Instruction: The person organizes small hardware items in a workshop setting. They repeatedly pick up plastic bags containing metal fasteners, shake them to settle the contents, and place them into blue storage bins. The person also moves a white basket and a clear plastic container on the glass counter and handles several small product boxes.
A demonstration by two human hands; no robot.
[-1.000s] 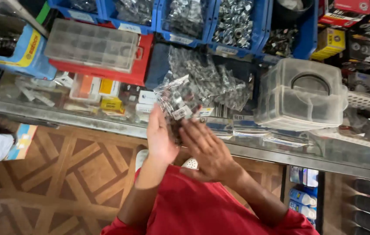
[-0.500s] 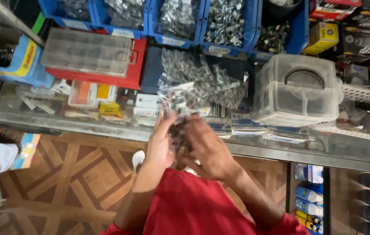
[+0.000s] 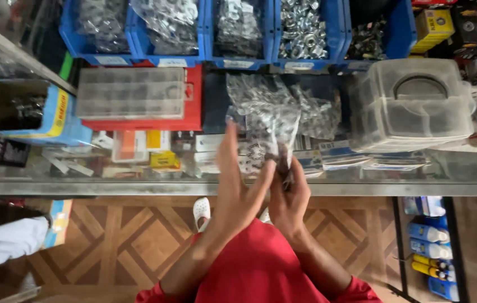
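A parquet floor (image 3: pixel 109 241) lies beneath the glass worktop (image 3: pixel 81 188). Blue bins (image 3: pixel 238 33) of metal parts line twelve o'clock. At centre, the right hand (image 3: pixel 290 202) has its grip closed on a clear bag (image 3: pixel 266 120); the left hand (image 3: pixel 238 185) is flat and open beside it.

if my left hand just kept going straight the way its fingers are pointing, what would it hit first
Your left hand points up the picture, over the glass counter. It would probably meet the clear plastic bag of small metal parts first, which your right hand grips at the bottom. Depth is unclear, so it might pass beside the bag.
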